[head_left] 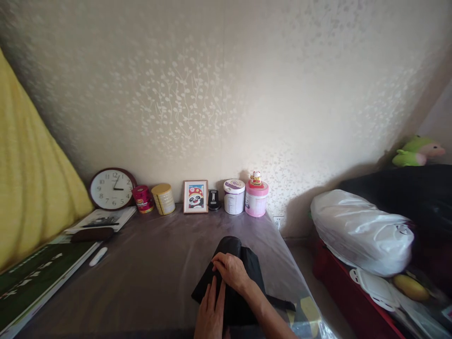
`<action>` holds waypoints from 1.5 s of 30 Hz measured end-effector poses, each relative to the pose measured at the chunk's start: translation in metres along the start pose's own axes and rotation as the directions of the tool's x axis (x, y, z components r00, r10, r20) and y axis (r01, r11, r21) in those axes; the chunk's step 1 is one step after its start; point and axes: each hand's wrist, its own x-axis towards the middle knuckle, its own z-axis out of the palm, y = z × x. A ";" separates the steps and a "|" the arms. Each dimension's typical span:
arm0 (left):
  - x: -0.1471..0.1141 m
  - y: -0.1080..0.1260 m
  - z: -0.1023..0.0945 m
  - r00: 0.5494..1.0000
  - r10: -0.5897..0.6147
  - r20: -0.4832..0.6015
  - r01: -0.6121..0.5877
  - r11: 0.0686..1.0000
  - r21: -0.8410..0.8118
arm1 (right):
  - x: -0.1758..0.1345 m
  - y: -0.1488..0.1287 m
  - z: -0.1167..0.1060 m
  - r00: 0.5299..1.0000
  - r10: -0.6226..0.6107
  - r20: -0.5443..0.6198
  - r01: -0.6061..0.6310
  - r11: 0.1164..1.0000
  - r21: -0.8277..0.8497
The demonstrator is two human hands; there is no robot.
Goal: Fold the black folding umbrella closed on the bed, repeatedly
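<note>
A black folded cloth item (pixel 252 268) lies on the near part of the table, a dark strap (pixel 280 302) sticking out to its right. Its exact kind does not show. My left hand (pixel 211 308) rests on its left side, fingers stretched out and flat on the cloth. Just above and to the right, my right hand (pixel 231 269) reaches across with curled fingers pinching at the cloth near the left fingertips. What lies under the right palm is hidden.
Along the wall stand a clock (pixel 112 189), a red can (pixel 143 199), a yellow-lidded tin (pixel 164 199), a panda picture frame (pixel 196 197) and two tubs (pixel 234 197). Left lie a green book (pixel 31 278) and a white pen-like object (pixel 98 256). A white bag (pixel 360 230) sits right.
</note>
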 end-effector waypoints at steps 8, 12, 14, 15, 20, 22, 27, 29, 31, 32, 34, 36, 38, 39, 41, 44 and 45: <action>0.007 -0.006 0.016 0.998 -0.063 -0.007 0.063 0.997 -0.046 | -0.008 0.031 0.005 0.969 -0.246 -0.036 0.245 0.969 -0.035; 0.010 -0.006 0.018 0.996 -0.091 -0.002 0.091 0.995 -0.052 | 0.025 0.044 0.007 0.979 -0.200 -0.032 0.195 0.975 -0.107; 0.010 -0.004 0.017 0.995 -0.100 0.005 0.100 0.993 -0.055 | 0.042 0.052 0.004 0.989 -0.148 -0.028 0.142 0.978 -0.149; 0.010 -0.003 0.016 0.994 -0.104 0.011 0.105 0.993 -0.054 | 0.050 0.056 0.001 0.993 -0.114 -0.033 0.107 0.980 -0.168; 0.003 -0.001 0.005 0.994 -0.072 0.080 0.079 0.993 -0.086 | 0.058 0.088 -0.019 0.987 0.087 -0.136 -0.113 0.973 -0.203; 0.001 -0.001 -0.002 0.995 -0.029 0.099 0.044 0.987 -0.153 | 0.043 0.096 -0.026 0.962 0.160 -0.220 -0.204 0.959 -0.196; -0.002 0.003 -0.020 0.995 -0.015 0.095 0.046 0.941 -0.335 | -0.017 0.097 -0.021 0.959 0.013 -0.282 -0.067 0.980 -0.185; -0.003 0.006 -0.029 0.993 -0.037 0.113 0.078 0.919 -0.386 | -0.040 0.100 -0.016 0.970 0.044 -0.240 -0.094 0.975 -0.200; -0.004 0.008 -0.037 0.990 -0.059 0.129 0.111 0.887 -0.448 | -0.056 0.106 -0.013 0.957 0.113 -0.268 -0.168 0.967 -0.190; -0.004 0.009 -0.042 0.988 -0.073 0.136 0.130 0.869 -0.477 | -0.062 0.111 -0.014 0.942 0.149 -0.300 -0.205 0.965 -0.165; -0.004 0.008 -0.049 0.980 -0.103 0.168 0.177 0.832 -0.526 | -0.068 0.120 -0.015 0.907 0.222 -0.358 -0.263 0.962 -0.070; -0.004 0.006 -0.054 0.972 -0.127 0.200 0.220 0.797 -0.563 | -0.068 0.127 -0.017 0.878 0.294 -0.378 -0.299 0.953 0.046; -0.003 0.003 -0.058 0.965 -0.141 0.221 0.248 0.764 -0.595 | -0.064 0.129 -0.019 0.856 0.347 -0.383 -0.325 0.938 0.123; -0.003 0.001 -0.058 0.964 -0.146 0.223 0.255 0.752 -0.608 | -0.061 0.129 -0.019 0.849 0.363 -0.383 -0.334 0.932 0.142; -0.003 -0.002 -0.058 0.964 -0.157 0.213 0.258 0.734 -0.629 | -0.055 0.125 -0.019 0.844 0.396 -0.363 -0.360 0.918 0.164; -0.004 -0.005 -0.054 0.964 -0.173 0.203 0.264 0.732 -0.628 | -0.046 0.117 -0.019 0.845 0.435 -0.311 -0.395 0.900 0.186; -0.004 -0.005 -0.052 0.965 -0.172 0.198 0.259 0.740 -0.621 | -0.043 0.115 -0.019 0.843 0.440 -0.309 -0.399 0.898 0.188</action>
